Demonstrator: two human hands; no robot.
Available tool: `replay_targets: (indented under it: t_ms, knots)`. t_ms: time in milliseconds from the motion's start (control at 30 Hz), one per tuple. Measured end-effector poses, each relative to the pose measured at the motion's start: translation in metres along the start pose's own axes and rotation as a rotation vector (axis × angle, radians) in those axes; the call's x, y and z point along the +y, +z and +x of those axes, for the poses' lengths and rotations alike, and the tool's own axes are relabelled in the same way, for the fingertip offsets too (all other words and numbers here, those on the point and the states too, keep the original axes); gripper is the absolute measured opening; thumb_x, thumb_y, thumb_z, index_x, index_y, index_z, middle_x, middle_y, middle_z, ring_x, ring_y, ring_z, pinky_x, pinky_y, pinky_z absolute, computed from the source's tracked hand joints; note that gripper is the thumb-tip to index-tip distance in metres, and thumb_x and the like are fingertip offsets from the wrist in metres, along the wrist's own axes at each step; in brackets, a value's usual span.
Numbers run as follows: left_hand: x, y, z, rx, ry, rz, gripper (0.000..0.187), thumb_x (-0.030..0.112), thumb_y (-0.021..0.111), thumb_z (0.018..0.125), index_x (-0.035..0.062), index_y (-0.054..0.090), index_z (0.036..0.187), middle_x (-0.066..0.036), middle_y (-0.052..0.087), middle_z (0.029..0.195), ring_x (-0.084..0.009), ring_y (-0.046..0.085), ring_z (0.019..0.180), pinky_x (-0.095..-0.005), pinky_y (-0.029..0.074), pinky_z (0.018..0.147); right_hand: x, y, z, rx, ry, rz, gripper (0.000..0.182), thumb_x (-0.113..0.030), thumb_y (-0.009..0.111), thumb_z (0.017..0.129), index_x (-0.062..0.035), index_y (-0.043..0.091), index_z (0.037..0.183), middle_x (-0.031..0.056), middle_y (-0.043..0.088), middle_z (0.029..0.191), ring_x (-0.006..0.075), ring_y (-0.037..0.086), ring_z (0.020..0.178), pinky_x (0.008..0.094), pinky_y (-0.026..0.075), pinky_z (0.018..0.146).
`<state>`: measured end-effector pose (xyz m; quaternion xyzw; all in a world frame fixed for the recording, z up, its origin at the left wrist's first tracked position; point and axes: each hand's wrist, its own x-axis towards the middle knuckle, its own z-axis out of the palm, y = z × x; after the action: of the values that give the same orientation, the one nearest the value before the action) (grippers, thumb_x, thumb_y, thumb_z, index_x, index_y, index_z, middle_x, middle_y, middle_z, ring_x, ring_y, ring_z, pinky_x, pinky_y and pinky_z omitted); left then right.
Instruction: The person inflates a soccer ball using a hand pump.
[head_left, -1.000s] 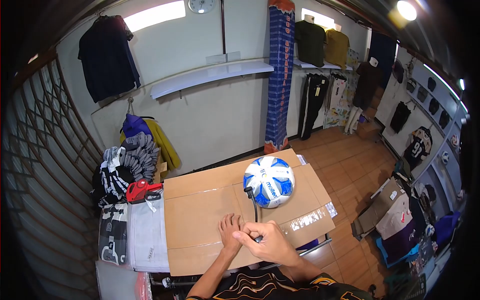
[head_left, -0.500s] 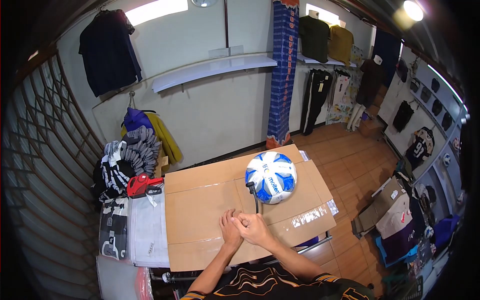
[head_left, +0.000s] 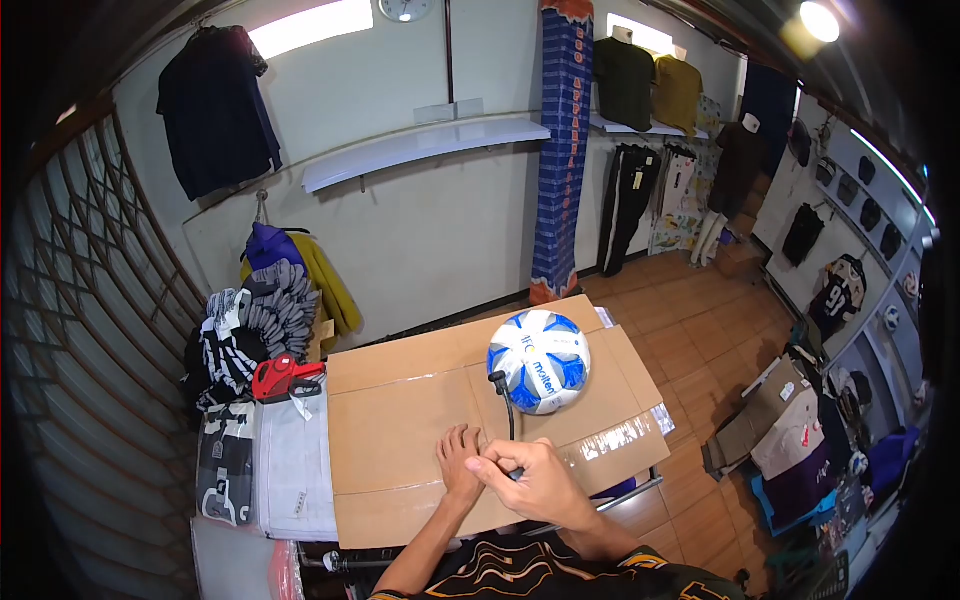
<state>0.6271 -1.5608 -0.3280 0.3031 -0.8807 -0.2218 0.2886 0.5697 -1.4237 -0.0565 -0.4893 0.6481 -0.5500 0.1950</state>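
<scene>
A white and blue football (head_left: 540, 362) rests on the flattened cardboard (head_left: 400, 420). From its near-left side a black hose (head_left: 509, 408) curves down toward me and passes behind my right hand (head_left: 535, 482). That hand is closed, thumb pressed to the bent fingers, with a small dark piece of the hose showing between them. My left hand (head_left: 460, 460) lies just beside it on the cardboard, its fingers stretched away from me. The far end of the hose is hidden by the right hand.
At the left stand a red handheld tool (head_left: 285, 378), packed clothing (head_left: 228, 465) and a pile of grey gloves (head_left: 278, 300). A blue pillar (head_left: 562, 150) and wall shelf (head_left: 430, 150) are beyond the table. Boxes and clothes (head_left: 790, 430) stand on the right.
My right hand has moved slightly right and toward me, apart from the left hand's fingers. The left hand's fingers now show more fully. The football stays on the cardboard.
</scene>
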Motion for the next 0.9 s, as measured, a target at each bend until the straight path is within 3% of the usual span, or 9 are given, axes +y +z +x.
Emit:
replay_targets:
  t_ms: [267,467,567,733,833,900]
  knots:
    - [0.008,-0.014,0.002,-0.042,-0.047,-0.122,0.051,0.036,0.065,0.09,0.0131,0.059,0.135,-0.014,0.049,0.145,-0.0356,0.036,0.143,-0.0599,0.022,0.119,0.06,0.036,0.012,0.047,0.072,-0.012,0.035,-0.016,0.067,0.099,0.0055,0.055,0.075,0.012,0.035,0.055,0.0086,0.029,0.054,0.0348,0.029,0.045]
    - [0.004,-0.005,0.002,-0.05,-0.016,0.021,0.051,0.035,0.064,0.091,0.0123,0.059,0.136,-0.014,0.048,0.145,-0.0358,0.035,0.144,-0.0598,0.021,0.119,0.096,0.048,0.01,0.115,0.093,-0.02,0.038,-0.018,0.067,0.099,0.0052,0.054,0.072,0.0139,0.038,0.054,0.0079,0.031,0.053,0.0358,0.03,0.045]
    - [0.006,-0.005,0.003,0.031,0.021,0.061,0.044,0.031,0.065,0.091,0.0083,0.066,0.129,-0.014,0.054,0.138,-0.0353,0.043,0.137,-0.0559,0.025,0.116,0.102,0.05,0.009,0.114,0.083,-0.058,0.038,-0.02,0.069,0.098,0.005,0.056,0.072,0.0136,0.038,0.054,0.0076,0.032,0.054,0.0361,0.03,0.045]
    - [0.007,-0.008,0.002,0.118,0.065,-0.09,0.042,0.028,0.067,0.089,0.0082,0.066,0.126,-0.017,0.055,0.135,-0.0362,0.045,0.134,-0.0557,0.031,0.111,0.085,0.042,0.01,0.022,0.068,-0.076,0.037,-0.023,0.07,0.097,0.0047,0.059,0.075,0.0126,0.039,0.053,0.0107,0.032,0.052,0.036,0.031,0.046]
    - [0.003,-0.006,0.0,0.014,0.061,0.034,0.055,0.036,0.066,0.088,0.0108,0.058,0.136,-0.015,0.05,0.142,-0.0358,0.037,0.142,-0.0607,0.024,0.116,0.018,0.012,0.002,-0.018,0.021,-0.074,0.034,-0.022,0.071,0.097,0.0039,0.06,0.077,0.0124,0.038,0.054,0.014,0.03,0.051,0.0356,0.032,0.047]
    - [0.001,0.0,0.002,0.019,0.051,0.066,0.056,0.036,0.068,0.087,0.011,0.058,0.136,-0.015,0.05,0.142,-0.0363,0.038,0.142,-0.0611,0.025,0.116,-0.011,-0.002,-0.007,-0.011,0.003,-0.008,0.033,-0.021,0.072,0.097,0.0033,0.06,0.077,0.0125,0.038,0.054,0.0151,0.029,0.051,0.0356,0.032,0.046]
